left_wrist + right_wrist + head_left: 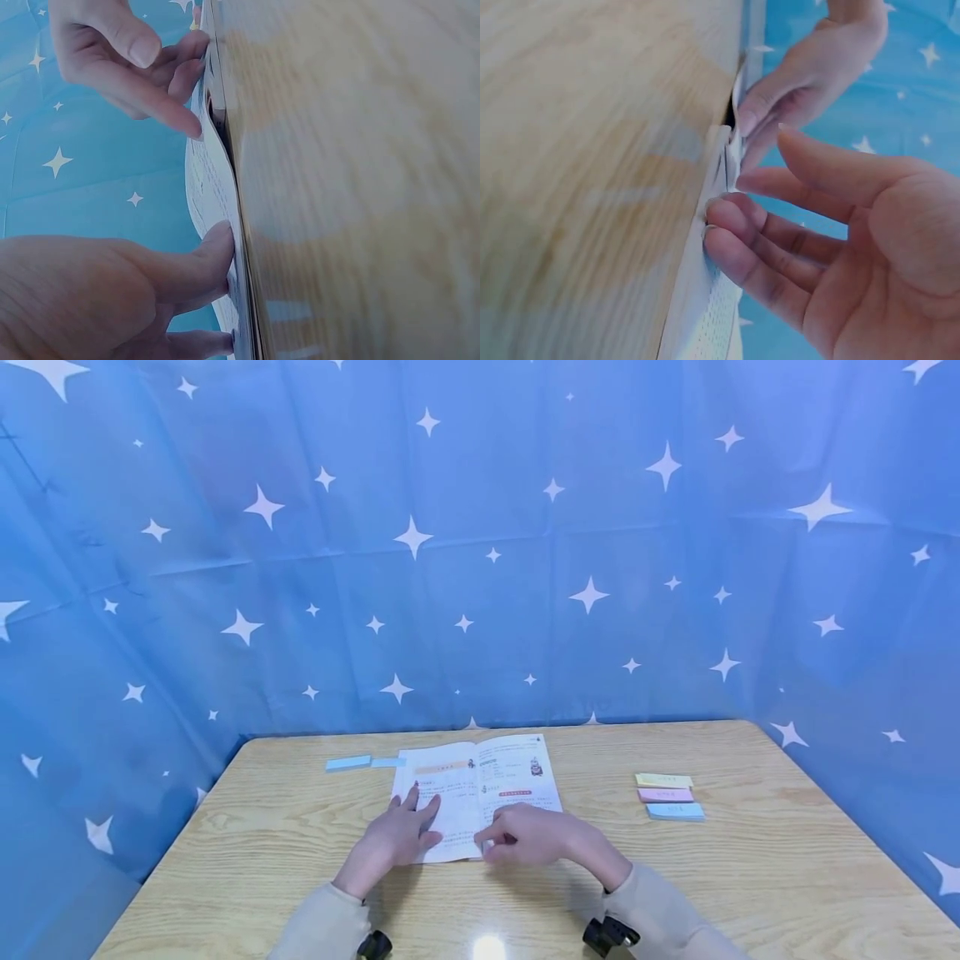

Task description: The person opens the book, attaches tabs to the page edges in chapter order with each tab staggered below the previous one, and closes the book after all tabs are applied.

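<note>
A blue, star-patterned curtain (480, 485) hangs behind the wood-grain bench (285, 852). The left hand (399, 833) rests with fingers spread on the left page; the right hand (531, 833) touches near the gutter's foot, index finger extended, others loosely bent, no grip apparent. Between them the book (459, 802) lies unfolded. Blue strips (348, 763) sit by its left edge, coloured strips (665, 795) well to the right. The paper bows up — uneven pressure could crease it.
</note>
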Tool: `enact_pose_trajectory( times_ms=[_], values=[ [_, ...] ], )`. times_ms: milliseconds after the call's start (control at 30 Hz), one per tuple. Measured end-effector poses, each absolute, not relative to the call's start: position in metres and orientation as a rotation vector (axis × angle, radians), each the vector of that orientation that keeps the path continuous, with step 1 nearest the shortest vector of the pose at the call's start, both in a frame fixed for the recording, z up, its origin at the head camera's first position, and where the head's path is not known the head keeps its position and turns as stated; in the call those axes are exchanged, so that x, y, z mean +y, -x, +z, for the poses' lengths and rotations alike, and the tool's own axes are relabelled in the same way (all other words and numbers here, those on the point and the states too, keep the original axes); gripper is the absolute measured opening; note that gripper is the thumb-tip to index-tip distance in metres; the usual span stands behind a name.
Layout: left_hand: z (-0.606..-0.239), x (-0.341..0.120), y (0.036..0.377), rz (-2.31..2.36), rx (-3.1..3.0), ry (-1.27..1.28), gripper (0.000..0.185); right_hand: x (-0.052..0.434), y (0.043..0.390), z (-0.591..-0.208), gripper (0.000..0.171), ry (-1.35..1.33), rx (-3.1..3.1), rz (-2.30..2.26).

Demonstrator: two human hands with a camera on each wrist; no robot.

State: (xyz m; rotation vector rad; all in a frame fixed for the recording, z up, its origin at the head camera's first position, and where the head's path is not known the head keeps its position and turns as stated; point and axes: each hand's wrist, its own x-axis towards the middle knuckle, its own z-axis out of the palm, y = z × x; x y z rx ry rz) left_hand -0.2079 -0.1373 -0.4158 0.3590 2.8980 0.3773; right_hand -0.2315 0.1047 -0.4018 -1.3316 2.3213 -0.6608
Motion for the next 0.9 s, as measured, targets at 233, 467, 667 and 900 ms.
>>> enact_pose_trajectory(
  times_ms=[233,467,667,900],
  values=[
    [-0.416,-0.136,0.208,0.354,2.897,-0.361,0.056,0.114,0.240,-0.400,0.029,1.317,2.391,-0.709],
    [-0.414,-0.136,0.206,0.392,2.889,-0.362,0.056,0.137,0.249,-0.381,0.028,1.299,2.501,-0.778],
    [-0.413,-0.136,0.205,0.392,2.888,-0.348,0.056,0.169,0.259,-0.364,0.026,1.225,2.613,-0.860],
    [-0.414,-0.136,0.206,0.369,2.891,-0.352,0.055,0.208,0.266,-0.353,0.027,1.018,2.770,-0.913]
  ],
)
